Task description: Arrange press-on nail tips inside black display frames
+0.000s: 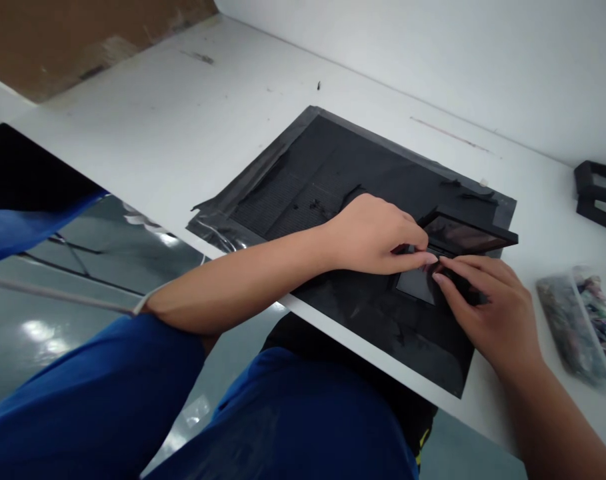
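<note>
Closely pinched right of centre, with left hand [377,233] and right hand [497,300] nearly touching, fingertip to fingertip, at a lidded black case [469,235]; presumably braced for steadiness over a likely protective mat [377,163]; impossible to tell whether gripping anything tiny; with case base partly hidden and a clear bin [557,327] cut off at right.

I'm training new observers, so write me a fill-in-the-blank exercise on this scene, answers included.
The left hand and right hand are at a hinged case that is ____, not shut.
The mat beneath is coloured ____.
The table under the mat is ____.
In the picture, the plastic container stands to the mat's ____.
Missing words: open; black; white; right.
</note>
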Action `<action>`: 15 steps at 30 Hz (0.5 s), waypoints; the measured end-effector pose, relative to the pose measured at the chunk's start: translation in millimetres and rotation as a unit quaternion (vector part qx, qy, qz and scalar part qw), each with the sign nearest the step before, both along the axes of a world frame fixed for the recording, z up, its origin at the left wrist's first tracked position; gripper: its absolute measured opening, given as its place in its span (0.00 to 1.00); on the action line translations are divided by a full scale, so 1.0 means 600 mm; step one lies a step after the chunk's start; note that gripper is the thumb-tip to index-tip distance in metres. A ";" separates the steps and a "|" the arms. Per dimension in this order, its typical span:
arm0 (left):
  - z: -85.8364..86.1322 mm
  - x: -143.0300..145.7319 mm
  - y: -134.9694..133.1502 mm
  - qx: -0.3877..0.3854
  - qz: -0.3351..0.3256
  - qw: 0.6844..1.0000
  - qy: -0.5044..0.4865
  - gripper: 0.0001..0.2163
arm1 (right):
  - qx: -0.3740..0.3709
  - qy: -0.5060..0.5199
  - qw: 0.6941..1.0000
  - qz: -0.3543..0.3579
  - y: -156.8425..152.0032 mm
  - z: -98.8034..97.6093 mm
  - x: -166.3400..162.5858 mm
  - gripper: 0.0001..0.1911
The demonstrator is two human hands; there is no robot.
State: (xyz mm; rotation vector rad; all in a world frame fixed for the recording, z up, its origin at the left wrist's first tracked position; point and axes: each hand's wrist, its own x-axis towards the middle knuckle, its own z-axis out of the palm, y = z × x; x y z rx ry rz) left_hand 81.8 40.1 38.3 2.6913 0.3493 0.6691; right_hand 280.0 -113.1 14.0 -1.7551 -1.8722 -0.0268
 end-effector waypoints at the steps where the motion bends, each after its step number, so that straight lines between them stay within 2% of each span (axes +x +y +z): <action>1: 0.000 0.000 0.000 0.002 0.001 1.000 0.001 0.16 | 0.003 -0.001 1.000 0.008 0.000 -0.001 0.001 0.12; 7: 0.001 0.000 0.000 0.004 0.000 1.000 0.009 0.16 | 0.023 -0.014 0.999 0.024 -0.002 0.002 0.003 0.13; 13: 0.005 -0.001 0.000 0.040 -0.004 0.999 0.000 0.14 | 0.094 -0.043 0.994 0.041 -0.024 0.041 -0.006 0.14; 15: 0.007 -0.001 -0.001 0.049 -0.006 0.999 -0.004 0.13 | 0.133 -0.045 0.990 0.018 -0.043 0.058 0.004 0.17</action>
